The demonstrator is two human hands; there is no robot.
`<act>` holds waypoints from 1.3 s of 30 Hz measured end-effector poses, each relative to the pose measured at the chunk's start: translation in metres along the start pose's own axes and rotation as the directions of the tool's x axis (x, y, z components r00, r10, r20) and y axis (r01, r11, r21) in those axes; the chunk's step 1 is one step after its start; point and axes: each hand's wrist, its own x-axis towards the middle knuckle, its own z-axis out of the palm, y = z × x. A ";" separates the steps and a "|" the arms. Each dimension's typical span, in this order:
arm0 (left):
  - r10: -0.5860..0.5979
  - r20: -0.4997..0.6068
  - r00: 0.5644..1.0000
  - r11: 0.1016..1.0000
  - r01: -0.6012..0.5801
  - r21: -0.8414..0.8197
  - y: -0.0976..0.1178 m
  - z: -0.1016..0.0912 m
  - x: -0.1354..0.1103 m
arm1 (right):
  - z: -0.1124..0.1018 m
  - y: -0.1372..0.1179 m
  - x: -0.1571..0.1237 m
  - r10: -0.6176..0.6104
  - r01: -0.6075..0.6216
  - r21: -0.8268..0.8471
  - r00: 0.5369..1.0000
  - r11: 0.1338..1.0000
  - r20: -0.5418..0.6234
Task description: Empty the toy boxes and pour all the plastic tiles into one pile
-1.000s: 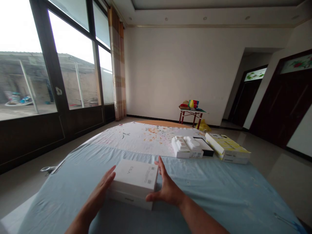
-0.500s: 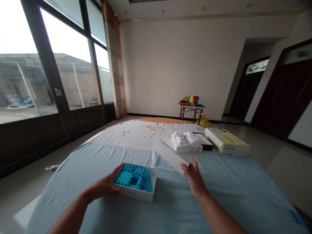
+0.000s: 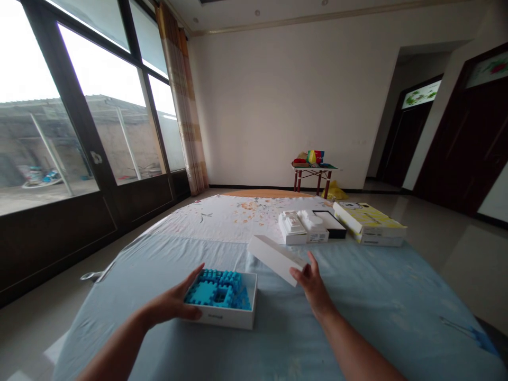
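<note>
— On the blue-sheeted bed (image 3: 357, 312), what changed?
— The right hand (image 3: 311, 280), clamped on the white cardboard lid (image 3: 273, 257), has carried it slightly lower and leftward.
— And the open white box of blue foam blocks (image 3: 222, 299)?
— Gripped at its left edge by the left hand (image 3: 174, 304); open sheet lies to the right.

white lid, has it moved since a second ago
Yes. The white lid was closed on the open box of blue foam pieces; now the right hand holds it up, right of the box.
</note>
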 end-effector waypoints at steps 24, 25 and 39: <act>-0.007 -0.417 0.909 0.920 0.170 0.353 0.092 -0.077 -0.026 | -0.001 -0.002 0.001 0.007 -0.007 -0.013 1.000 1.000 -0.006; 0.026 -0.396 0.918 0.851 0.187 0.491 0.097 -0.078 -0.020 | -0.002 -0.002 0.001 0.010 -0.010 -0.014 1.000 1.000 -0.001; 0.136 -0.260 0.956 0.679 0.101 0.727 0.096 -0.020 0.040 | 0.000 -0.006 0.003 -0.017 0.017 0.008 1.000 1.000 0.002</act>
